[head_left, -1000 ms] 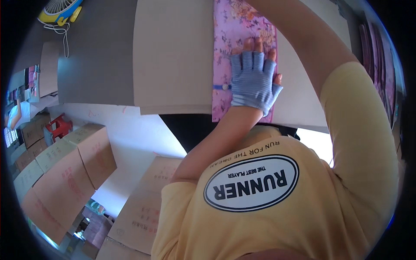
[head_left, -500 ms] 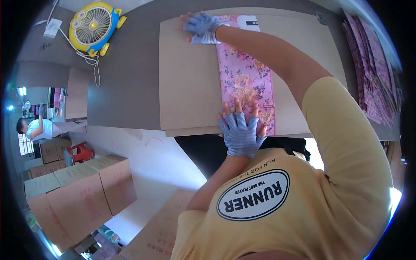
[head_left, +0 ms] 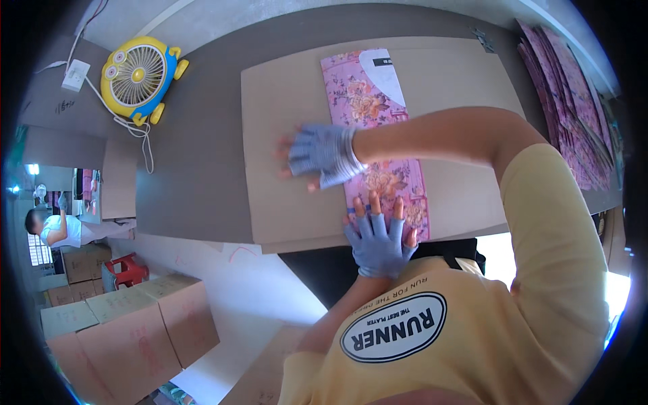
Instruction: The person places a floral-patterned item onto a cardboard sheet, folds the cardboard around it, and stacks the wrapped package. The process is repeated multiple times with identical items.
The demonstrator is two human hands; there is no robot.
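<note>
A long, flat pink piece with a floral print and a white end (head_left: 368, 101) lies on a sheet of brown cardboard (head_left: 459, 74); its exact kind I cannot tell. My left hand (head_left: 381, 239), in a blue-grey fingerless glove, rests flat on its near end with the fingers spread. My right arm crosses over the piece's middle. On the left side of it my right hand (head_left: 320, 154), gloved alike, is open over the cardboard, fingertips slightly blurred. Whether the right palm presses on anything is hidden.
A yellow and blue fan (head_left: 138, 75) with a white cord stands on the grey table (head_left: 192, 175) at the left. Several similar pink floral pieces (head_left: 567, 108) are stacked at the far right. Cardboard boxes (head_left: 135, 331) and a red stool (head_left: 127, 271) are lower left. Another person (head_left: 61, 226) is farther off.
My right hand has slid from the far end of the pink piece toward me, staying on its left side. My left hand stays on the near end. The whole view has shifted a little.
</note>
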